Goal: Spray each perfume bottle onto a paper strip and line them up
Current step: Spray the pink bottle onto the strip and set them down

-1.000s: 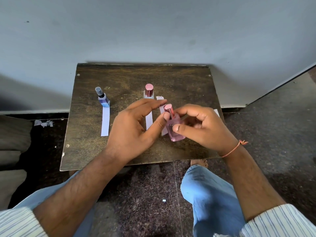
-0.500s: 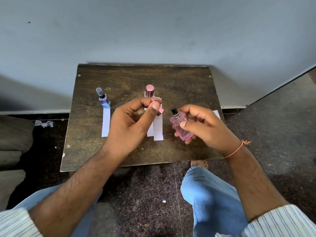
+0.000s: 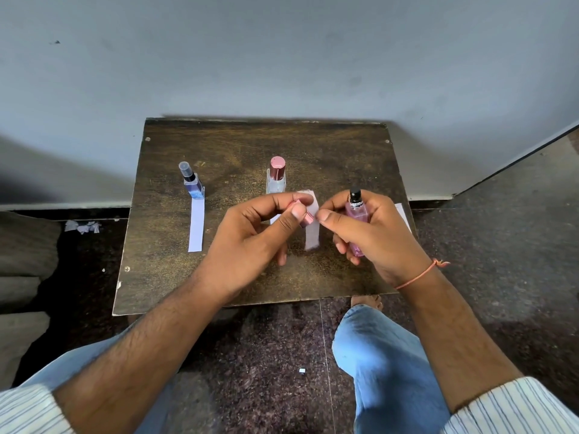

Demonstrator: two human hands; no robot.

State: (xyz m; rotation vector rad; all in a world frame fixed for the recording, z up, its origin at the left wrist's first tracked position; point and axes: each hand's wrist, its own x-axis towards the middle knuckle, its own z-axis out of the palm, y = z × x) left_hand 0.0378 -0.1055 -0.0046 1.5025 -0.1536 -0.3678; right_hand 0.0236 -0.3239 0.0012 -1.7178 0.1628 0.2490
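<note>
Both forearms reaching in from the near edge, striped sleeves pushed back. Left hand (image 3: 250, 236) raised at centre, thumb and forefinger pinching a small pink cap (image 3: 305, 216), other fingers curled under. Right hand (image 3: 372, 233) just beside it on the right, wrapped round an upright pink bottle (image 3: 357, 211), thumb pointing left, an orange thread at the wrist.

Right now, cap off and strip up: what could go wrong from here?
1. The left hand pinches both the pink cap and the paper strip; either could slip and drop.
2. The right hand grips the pink bottle with its black nozzle close to the strip, so spray may hit the left fingers.
3. Overspray could drift to the capped clear bottle nearby.
</note>
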